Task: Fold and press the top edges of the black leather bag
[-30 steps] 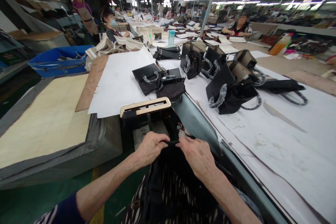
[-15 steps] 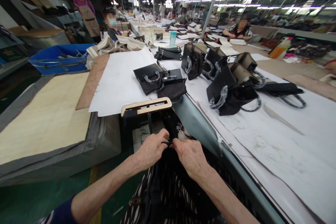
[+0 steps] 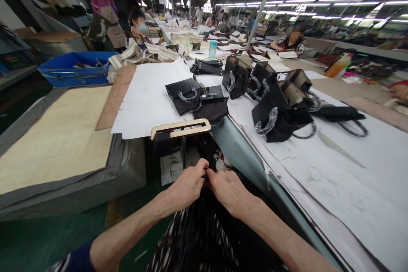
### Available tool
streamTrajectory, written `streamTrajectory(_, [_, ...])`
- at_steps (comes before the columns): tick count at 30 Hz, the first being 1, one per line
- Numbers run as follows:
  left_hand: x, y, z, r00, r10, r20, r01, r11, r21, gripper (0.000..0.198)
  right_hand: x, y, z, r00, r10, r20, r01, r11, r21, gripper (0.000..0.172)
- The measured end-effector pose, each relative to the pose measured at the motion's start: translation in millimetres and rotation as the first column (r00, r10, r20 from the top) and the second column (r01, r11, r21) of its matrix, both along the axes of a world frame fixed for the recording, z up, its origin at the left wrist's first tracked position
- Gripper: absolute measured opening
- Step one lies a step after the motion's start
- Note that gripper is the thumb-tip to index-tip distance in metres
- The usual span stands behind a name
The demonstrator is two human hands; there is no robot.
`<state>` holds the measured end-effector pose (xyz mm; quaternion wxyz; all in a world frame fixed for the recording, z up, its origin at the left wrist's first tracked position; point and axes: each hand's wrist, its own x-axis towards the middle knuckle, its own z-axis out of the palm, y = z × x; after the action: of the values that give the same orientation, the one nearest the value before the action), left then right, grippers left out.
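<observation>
My left hand and my right hand are closed, fingertips almost touching, above my lap. Both pinch the edge of a dark piece whose kind I cannot make out; it is mostly hidden by the fingers. Black material hangs below them over a black-and-white patterned cloth. Just beyond the hands stands a narrow frame-shaped fixture with a pale rim. Behind it, black handbags with plastic-wrapped handles lie on white paper.
On the right, a long white-covered table carries several black handbags. To the left are a padded bench with a yellowish sheet and a blue tub. A turquoise cup stands farther back. Other people work in the background.
My hands have drawn closer together, and the thin dark strip seen between them is now mostly covered. The view has shifted slightly. A person at the back left now carries a dark item.
</observation>
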<state>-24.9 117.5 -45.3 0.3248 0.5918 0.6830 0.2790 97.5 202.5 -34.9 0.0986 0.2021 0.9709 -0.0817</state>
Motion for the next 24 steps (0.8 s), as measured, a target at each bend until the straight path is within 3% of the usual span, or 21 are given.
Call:
streamTrajectory(4, [2.1,-7.6,1.2,0.994,0.089,0.064,-0.089,0.996,-0.012,0.040,-2.8,-6.6,3.2,0.999,-0.021,0.040,0.022,1.000,-0.020,0.020])
streamTrajectory(8, [-6.2,-25.5,12.2,0.976,0.205,0.069,-0.201,0.978,-0.053,0.060,-4.8,2.8,7.4,0.988,-0.140,0.058,0.142,0.990,-0.020,0.020])
streamTrajectory(13, [-31.1,-41.1,19.3,0.986,0.169,-0.013,-0.169,0.976,-0.140,0.073,-4.1,29.3,13.0,0.948,-0.313,0.057,0.312,0.950,0.016,0.022])
streamTrajectory(17, [-50.0,-22.8,-1.1,0.967,0.187,-0.176,-0.206,0.974,-0.096,0.071,-0.9,35.0,17.4,0.923,-0.382,0.036,0.382,0.924,0.026,0.022])
streamTrajectory(20, [-62.3,3.9,-13.1,0.973,0.092,-0.209,-0.092,0.996,0.010,0.055,5.0,29.9,22.2,0.927,-0.374,0.022,0.374,0.927,-0.011,0.020])
streamTrajectory(24, [-68.2,29.8,-4.9,0.967,-0.022,-0.253,0.031,0.999,0.030,0.041,23.4,10.9,33.1,0.937,-0.349,0.019,0.349,0.933,-0.087,0.018])
